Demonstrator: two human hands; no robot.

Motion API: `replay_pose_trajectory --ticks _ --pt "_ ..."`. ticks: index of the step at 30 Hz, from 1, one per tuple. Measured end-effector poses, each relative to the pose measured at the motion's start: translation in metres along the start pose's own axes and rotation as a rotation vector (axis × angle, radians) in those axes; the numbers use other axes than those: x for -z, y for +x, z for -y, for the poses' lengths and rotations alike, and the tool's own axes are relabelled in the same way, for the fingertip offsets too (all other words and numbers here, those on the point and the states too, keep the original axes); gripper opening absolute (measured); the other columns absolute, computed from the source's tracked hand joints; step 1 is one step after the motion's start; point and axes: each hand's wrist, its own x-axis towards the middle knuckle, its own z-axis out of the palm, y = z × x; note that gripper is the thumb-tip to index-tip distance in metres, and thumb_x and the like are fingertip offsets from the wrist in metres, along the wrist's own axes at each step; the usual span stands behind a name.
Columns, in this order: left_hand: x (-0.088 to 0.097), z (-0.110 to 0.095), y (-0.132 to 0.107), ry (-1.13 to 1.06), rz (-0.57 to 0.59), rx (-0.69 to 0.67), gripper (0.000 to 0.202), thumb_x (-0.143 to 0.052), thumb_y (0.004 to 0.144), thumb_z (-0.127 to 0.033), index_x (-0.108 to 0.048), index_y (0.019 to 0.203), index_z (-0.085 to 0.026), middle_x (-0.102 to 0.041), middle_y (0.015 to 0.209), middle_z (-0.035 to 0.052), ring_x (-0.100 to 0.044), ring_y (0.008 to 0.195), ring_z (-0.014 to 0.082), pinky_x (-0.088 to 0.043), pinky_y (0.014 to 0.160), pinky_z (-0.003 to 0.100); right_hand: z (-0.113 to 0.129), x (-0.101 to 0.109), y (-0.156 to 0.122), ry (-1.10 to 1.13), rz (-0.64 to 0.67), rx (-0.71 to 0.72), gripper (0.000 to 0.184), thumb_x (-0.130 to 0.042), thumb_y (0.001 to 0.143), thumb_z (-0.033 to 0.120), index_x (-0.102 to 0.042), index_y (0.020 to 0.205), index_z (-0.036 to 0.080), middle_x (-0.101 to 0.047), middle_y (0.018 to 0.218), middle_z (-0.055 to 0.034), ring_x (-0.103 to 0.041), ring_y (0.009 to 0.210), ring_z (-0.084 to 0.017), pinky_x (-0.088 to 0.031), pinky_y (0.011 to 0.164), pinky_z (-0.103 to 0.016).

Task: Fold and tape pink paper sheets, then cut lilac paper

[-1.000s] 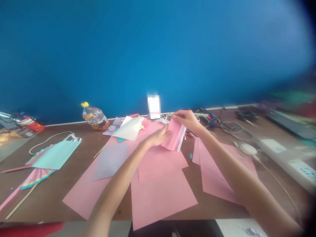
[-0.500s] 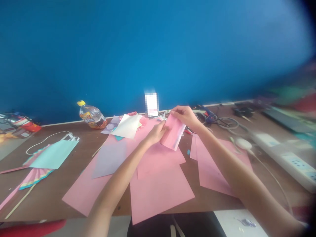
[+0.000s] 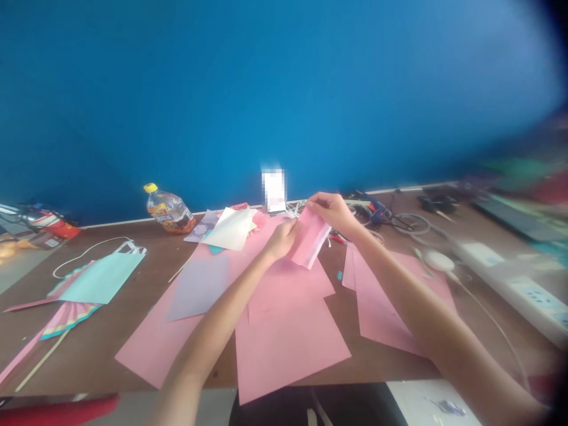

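Both hands hold one small piece of pink paper (image 3: 309, 239), raised and tilted above the table, with a pale strip along its right edge. My left hand (image 3: 284, 238) pinches its left side. At the top edge my right hand (image 3: 332, 208) grips it between thumb and fingers. Beneath lie several large pink sheets (image 3: 293, 349), overlapping and reaching past the table's front edge. A lilac sheet (image 3: 199, 287) rests on the pink ones to the left, and a cream sheet (image 3: 229, 228) lies behind it.
On the left are a mint-green sheet (image 3: 100, 278) and a pleated paper fan (image 3: 71, 319). A yellow-capped bottle (image 3: 168, 210) stands by the blue wall (image 3: 284, 89). Cables (image 3: 410, 223), a power strip (image 3: 532, 302) and more pink paper (image 3: 386, 302) lie right.
The view has shifted slightly. The small pink paper has tilted a little in my hands, and both hands keep their grip on it.
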Motion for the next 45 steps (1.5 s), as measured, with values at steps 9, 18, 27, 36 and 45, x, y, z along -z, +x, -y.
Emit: replay_pose_trajectory --ticks 9,18,27,36,45 --pt "0.003 0.006 -0.002 -0.023 0.179 0.019 0.046 -0.041 0.095 -0.056 -0.056 0.113 -0.015 -0.066 0.104 0.009 -0.063 0.097 0.0232 -0.049 0.08 0.032 -0.002 0.004 0.0 0.006 0.059 -0.06 0.026 -0.066 0.081 0.044 -0.068 0.083 0.018 -0.066 0.071 -0.0033 -0.054 0.061 -0.015 -0.038 0.053 -0.026" --pt "0.009 0.021 -0.001 0.021 0.456 0.012 0.07 -0.043 0.096 -0.043 -0.012 0.156 -0.024 -0.031 0.158 0.0123 -0.038 0.141 0.0261 -0.032 0.115 0.042 -0.011 0.021 0.003 -0.02 -0.035 -0.029 0.034 -0.062 0.084 0.049 -0.072 0.086 0.016 -0.067 0.077 -0.0042 -0.055 0.067 -0.015 -0.039 0.059 -0.026" --pt "0.013 0.007 0.001 -0.174 0.568 0.042 0.063 -0.056 0.088 -0.054 -0.046 0.138 -0.017 -0.06 0.128 0.0154 -0.054 0.121 0.0291 -0.044 0.102 0.041 -0.011 0.016 0.004 -0.041 0.015 -0.038 0.036 -0.06 0.085 0.051 -0.069 0.084 0.015 -0.065 0.075 -0.0038 -0.052 0.063 -0.014 -0.037 0.057 -0.025" --pt "0.005 0.006 0.003 -0.092 0.17 0.092 0.037 -0.04 0.097 -0.049 -0.052 0.102 -0.015 -0.062 0.102 0.0079 -0.058 0.095 0.0203 -0.046 0.082 0.03 0.001 0.002 0.001 -0.056 0.056 -0.016 0.035 -0.056 0.088 0.048 -0.069 0.092 0.016 -0.067 0.082 -0.0053 -0.055 0.07 -0.015 -0.039 0.061 -0.026" --pt "0.002 0.016 -0.001 0.244 0.061 0.061 0.031 -0.03 0.101 -0.045 -0.046 0.091 -0.02 -0.059 0.084 0.0029 -0.058 0.081 0.0188 -0.044 0.075 0.031 0.004 0.002 0.0 -0.119 0.084 -0.164 0.035 -0.059 0.085 0.048 -0.071 0.091 0.016 -0.069 0.074 -0.0045 -0.054 0.063 -0.015 -0.035 0.058 -0.026"
